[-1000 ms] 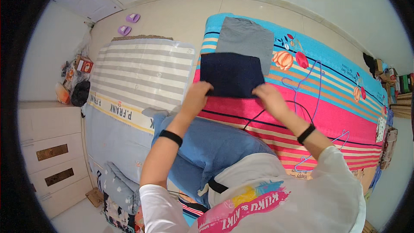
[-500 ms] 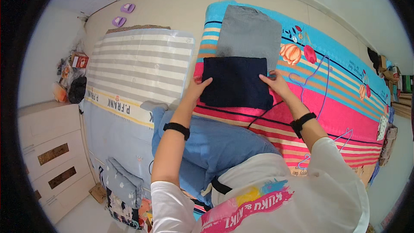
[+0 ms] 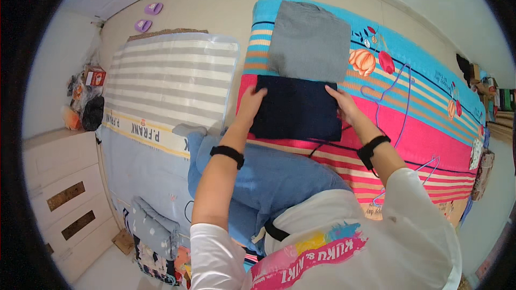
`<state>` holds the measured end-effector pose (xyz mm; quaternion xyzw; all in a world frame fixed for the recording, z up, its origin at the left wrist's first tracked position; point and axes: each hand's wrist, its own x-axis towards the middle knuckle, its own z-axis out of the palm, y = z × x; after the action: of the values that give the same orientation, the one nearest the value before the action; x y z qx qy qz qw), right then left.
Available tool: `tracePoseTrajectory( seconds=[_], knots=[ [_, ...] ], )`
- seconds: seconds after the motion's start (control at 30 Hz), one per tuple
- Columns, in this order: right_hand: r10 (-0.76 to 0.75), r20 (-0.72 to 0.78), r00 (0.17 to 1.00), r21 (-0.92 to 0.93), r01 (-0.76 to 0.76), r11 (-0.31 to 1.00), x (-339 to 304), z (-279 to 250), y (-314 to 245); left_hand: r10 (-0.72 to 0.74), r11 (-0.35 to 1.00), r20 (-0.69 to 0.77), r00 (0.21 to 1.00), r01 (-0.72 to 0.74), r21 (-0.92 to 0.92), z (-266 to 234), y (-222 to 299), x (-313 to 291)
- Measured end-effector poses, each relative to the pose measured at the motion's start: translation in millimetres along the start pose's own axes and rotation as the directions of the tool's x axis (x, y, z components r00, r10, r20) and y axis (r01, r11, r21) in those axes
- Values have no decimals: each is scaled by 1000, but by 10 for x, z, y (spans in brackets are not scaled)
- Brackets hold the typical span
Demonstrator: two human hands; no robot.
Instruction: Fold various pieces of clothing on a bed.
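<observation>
A dark navy folded garment (image 3: pixel 298 108) forms a neat rectangle in front of me. My left hand (image 3: pixel 252 103) grips its left edge, with the thumb on top and the fingers out of sight beneath. At the opposite edge my right hand (image 3: pixel 342 104) holds it the same way, thumb over the upper corner. Just beyond it a grey folded garment (image 3: pixel 310 40) lies flat on the striped, flowered blanket (image 3: pixel 424 113). A dark cord (image 3: pixel 318 149) shows below the navy garment's near edge.
To the right, purple hangers (image 3: pixel 407 104) lie on the blanket. A grey-and-white striped mat (image 3: pixel 172 70) covers the floor at left, with purple slippers (image 3: pixel 143 25) beyond it. Folded clothes (image 3: pixel 153 231) sit at lower left, near a white drawer cabinet (image 3: pixel 67 198).
Both hands have drawn the navy garment slightly toward me, so it overlaps the grey one less. My right fingers have closed further round its edge.
</observation>
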<state>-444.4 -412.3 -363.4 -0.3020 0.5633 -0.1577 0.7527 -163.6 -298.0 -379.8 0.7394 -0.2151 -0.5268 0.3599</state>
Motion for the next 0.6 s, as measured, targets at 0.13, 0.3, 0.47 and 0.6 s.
tracePoseTrajectory(
  seconds=[0.13, 0.3, 0.47, 0.6],
  knots=[
    [-540, -119, 833, -111, 529, 841, 309, -325, 296, 360, 924, -274, 892, -300, 237, 243, 222, 137],
    [63, 152, 986, -218, -29, 975, -427, -129, 58, 276, 961, -350, 895, -252, 113, -165, 54, -103],
    [241, 211, 947, -589, -74, 805, -294, -350, -410, 406, 904, -75, 911, -388, 176, -106, 597, -733],
    [374, 319, 871, -862, 103, 496, -114, -216, -1454, 306, 944, 603, 737, -316, -94, 558, 1649, -2157]
  ],
)
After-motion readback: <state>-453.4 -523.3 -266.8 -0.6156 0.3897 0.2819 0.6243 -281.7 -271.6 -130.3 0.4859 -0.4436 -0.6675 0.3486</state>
